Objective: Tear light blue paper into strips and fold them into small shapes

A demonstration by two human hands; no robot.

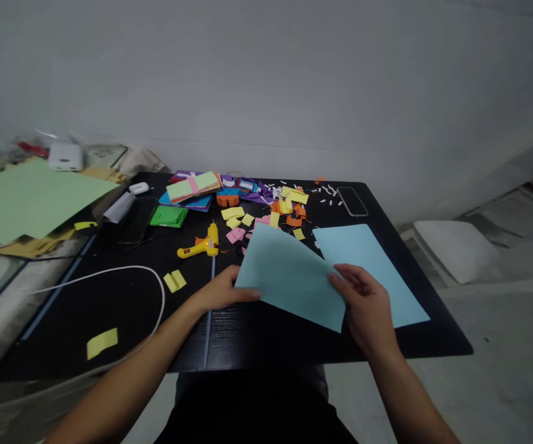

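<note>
A light blue paper sheet [289, 277] is lifted and tilted above the black table [109, 296]. My left hand [223, 290] grips its left corner, fingers tucked under the paper. My right hand [366, 305] pinches the sheet's right edge with thumb on top. A second light blue sheet [372, 265] lies flat on the table under and behind my right hand.
A yellow glue gun [202, 245] lies just beyond the sheet, its white cable [153, 283] looping left. Coloured paper scraps [271, 213] and stacked sheets [194, 187] crowd the table's far side. A phone [352, 201] lies far right. A large green sheet [26, 197] rests at left.
</note>
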